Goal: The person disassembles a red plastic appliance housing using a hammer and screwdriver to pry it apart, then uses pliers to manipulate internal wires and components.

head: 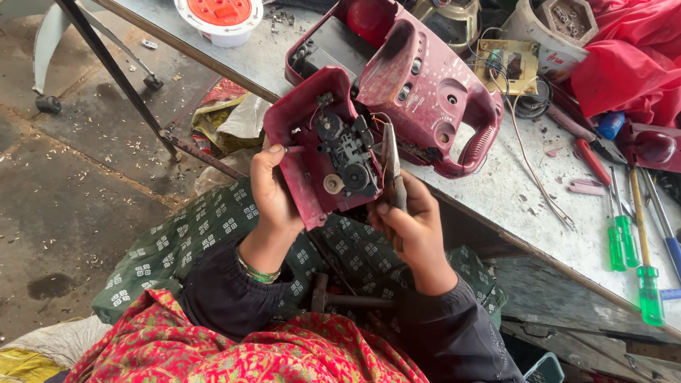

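Head view: we see the left hand (273, 191) gripping the edge of a dark red plastic housing panel (305, 142) with black gears exposed, held above the lap beside the workbench (496, 191); the right hand (411, 227) is closed around pliers (391, 167), tips at the mechanism; a larger red casing (425, 78) lies on the bench; green-handled screwdrivers (624, 241) rest well apart to the right.

metal workbench (496, 191) | maroon casing (425, 85) | green screwdrivers (628, 241) | red cloth (631, 57)

Left hand (273, 195) raised, fingers curled in a grip, right hand (411, 220) fingers closed, wrists bent
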